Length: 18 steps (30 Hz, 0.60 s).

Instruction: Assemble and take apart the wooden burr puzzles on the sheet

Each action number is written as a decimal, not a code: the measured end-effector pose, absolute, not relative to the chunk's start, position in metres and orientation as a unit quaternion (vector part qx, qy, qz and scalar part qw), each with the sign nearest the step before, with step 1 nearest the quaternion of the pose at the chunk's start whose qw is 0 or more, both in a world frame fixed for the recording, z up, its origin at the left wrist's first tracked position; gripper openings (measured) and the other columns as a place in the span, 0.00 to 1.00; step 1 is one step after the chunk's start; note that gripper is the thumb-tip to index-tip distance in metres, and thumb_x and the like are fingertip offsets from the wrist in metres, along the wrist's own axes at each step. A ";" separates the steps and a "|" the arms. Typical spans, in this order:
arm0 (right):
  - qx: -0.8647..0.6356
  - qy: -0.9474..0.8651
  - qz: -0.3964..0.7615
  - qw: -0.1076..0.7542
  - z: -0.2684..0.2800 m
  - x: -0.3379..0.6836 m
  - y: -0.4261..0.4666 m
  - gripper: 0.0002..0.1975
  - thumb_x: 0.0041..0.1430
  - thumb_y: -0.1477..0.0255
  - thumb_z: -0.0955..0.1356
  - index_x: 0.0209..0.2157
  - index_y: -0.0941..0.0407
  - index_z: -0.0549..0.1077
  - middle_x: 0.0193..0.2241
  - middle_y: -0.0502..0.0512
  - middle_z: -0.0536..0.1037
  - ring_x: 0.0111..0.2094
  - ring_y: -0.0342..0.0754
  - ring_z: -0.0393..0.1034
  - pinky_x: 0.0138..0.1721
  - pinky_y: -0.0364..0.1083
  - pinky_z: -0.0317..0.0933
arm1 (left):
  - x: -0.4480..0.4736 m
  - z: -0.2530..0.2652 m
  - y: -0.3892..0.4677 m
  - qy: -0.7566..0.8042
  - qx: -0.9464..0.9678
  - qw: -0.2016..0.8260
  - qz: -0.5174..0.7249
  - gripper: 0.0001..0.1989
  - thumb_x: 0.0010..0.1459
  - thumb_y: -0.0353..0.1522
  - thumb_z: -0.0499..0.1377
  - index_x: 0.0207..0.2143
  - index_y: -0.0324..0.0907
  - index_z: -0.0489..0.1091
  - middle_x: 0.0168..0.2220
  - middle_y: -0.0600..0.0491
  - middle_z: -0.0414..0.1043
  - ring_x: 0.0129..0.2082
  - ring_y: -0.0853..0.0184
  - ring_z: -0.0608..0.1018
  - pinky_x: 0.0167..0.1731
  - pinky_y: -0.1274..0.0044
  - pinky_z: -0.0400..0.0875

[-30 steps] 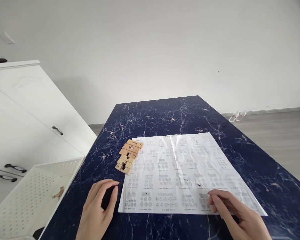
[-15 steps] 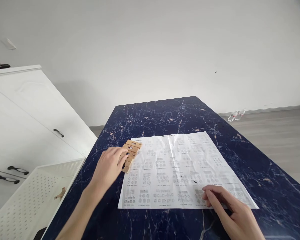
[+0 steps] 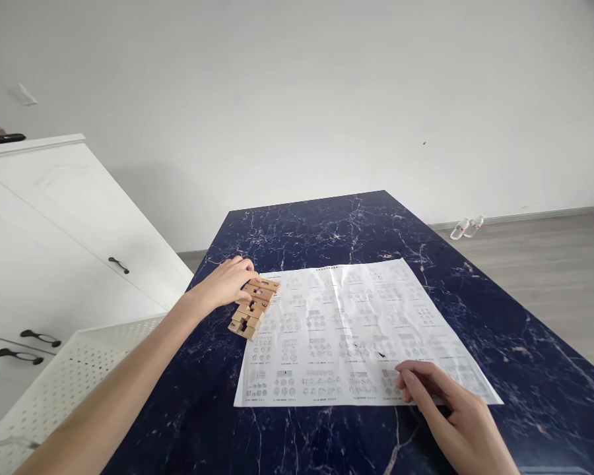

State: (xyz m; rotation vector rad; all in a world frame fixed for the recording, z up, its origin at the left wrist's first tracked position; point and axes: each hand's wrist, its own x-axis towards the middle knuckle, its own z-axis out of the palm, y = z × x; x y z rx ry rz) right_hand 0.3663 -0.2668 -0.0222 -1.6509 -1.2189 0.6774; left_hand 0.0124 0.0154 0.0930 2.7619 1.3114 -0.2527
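My left hand reaches over the far end of a row of notched wooden burr-puzzle pieces. Its thumb and fingers close around the farthest piece, partly covering it. Dark marks like numbers show on some pieces, and the row overlaps the left edge of a creased printed sheet. Over the sheet's lower right part rests my right hand, its fingers curled and thumb near the index finger. Nothing shows between those fingertips.
A dark blue marbled table carries the sheet and pieces. To the left stand a white cabinet with black handles and a white perforated surface. Clear plastic bottles are on the floor near the wall.
My left hand has moved from the middle of the row to its far end, uncovering the nearer pieces. My right hand stays nearly in place.
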 end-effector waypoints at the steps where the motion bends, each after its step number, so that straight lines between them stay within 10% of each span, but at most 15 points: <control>1: -0.676 -0.494 0.277 0.471 -0.022 0.365 -0.267 0.21 0.69 0.48 0.68 0.39 0.52 0.80 0.32 0.56 0.84 0.32 0.51 0.81 0.29 0.41 0.72 | 0.015 0.092 0.017 0.425 0.900 0.040 -0.090 0.17 0.60 0.41 0.68 0.50 0.47 0.80 0.53 0.46 0.74 0.51 0.53 0.72 0.49 0.69 0.62; 18: -0.673 -0.490 0.280 0.479 -0.021 0.365 -0.267 0.22 0.68 0.47 0.68 0.40 0.52 0.79 0.33 0.56 0.84 0.32 0.51 0.81 0.26 0.40 0.70 | 0.052 0.102 0.023 0.398 0.906 0.052 -0.134 0.16 0.56 0.38 0.67 0.46 0.43 0.81 0.49 0.45 0.74 0.46 0.55 0.72 0.41 0.72 0.62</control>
